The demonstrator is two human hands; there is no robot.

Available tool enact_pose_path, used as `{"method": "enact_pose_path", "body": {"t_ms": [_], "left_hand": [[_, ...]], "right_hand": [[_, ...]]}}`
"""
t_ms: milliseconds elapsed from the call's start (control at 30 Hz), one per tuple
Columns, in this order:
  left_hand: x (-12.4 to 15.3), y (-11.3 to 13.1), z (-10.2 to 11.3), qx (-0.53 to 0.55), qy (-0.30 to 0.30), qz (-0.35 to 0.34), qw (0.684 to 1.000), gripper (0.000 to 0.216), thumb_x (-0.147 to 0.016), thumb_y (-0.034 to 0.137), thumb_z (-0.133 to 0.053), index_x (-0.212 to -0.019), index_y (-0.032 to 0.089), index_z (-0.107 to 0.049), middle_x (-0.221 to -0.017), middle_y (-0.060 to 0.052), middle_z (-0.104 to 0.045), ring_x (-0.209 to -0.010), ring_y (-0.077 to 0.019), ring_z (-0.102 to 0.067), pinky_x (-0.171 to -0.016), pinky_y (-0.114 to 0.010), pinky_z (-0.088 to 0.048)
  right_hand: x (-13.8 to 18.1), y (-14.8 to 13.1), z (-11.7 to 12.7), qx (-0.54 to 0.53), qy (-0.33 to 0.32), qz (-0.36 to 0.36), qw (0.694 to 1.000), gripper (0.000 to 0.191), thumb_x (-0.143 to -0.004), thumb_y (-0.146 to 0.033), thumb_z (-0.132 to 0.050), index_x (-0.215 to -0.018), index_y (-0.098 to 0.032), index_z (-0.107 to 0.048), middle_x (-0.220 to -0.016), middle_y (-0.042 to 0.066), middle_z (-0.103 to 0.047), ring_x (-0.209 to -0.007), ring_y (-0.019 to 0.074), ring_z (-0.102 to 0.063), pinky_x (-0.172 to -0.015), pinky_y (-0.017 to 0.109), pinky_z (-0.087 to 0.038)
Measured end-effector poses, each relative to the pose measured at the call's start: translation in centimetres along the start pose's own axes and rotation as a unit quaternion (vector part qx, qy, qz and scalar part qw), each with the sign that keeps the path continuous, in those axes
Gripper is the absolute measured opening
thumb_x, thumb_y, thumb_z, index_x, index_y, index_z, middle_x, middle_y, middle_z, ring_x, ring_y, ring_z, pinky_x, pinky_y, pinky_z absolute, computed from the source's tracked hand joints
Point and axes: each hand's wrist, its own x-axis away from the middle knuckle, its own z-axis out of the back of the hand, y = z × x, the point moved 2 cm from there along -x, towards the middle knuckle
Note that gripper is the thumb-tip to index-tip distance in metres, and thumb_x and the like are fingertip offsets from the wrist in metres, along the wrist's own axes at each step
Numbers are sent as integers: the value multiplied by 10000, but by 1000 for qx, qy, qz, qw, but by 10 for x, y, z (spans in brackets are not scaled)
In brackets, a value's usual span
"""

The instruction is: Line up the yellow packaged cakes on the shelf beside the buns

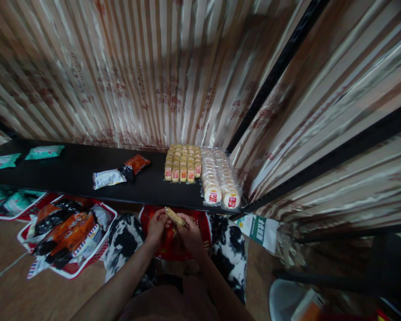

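Already, yellow plastic-wrapped packets point(183, 162) are lining the flat black shelf point(147, 192) at right; between left hand point(157, 226) and right hand point(190, 232) we are holding one slim yellow packet point(174, 217), not yet shelved.

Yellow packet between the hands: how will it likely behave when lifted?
The yellow packet is probably fairly stiff: it spans straight between the left hand and right hand without visible sag. It is likely light too, being small beside those hands.
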Motion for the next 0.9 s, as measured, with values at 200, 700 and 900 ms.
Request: {"method": "enact_pose_path", "body": {"t_ms": [200,700,900], "left_hand": [[7,8,-6,126,-38,37,991,204,-621,70,-591,-809,132,-641,-773,-35,-664,-691,-119,-625,-658,-225,-509],[16,18,-9,117,-29,62,991,177,-695,181,-589,-867,143,-605,-832,-45,-646,-709,-144,-628,-619,-248,-503],[11,10,-7,66,-29,64,995,320,-610,217,-739,-890,164,-594,-733,-5,-626,-633,-115,-597,-603,-229,-469]], "right_hand": [[8,-9,4,123,59,125,983,367,-705,-112,-475,-992,-246,-660,-1111,42,-621,-1080,178,-553,-960,318,-423],[13,0,5,139,48,158,976,357,-718,-62,-430,-902,-252,-671,-1175,43,-587,-1124,173,-518,-971,329,-410],[10,3,13,123,67,119,983,277,-769,-144,-416,-782,-226,-681,-1164,65,-593,-1116,183,-521,-965,350,-404]]}}
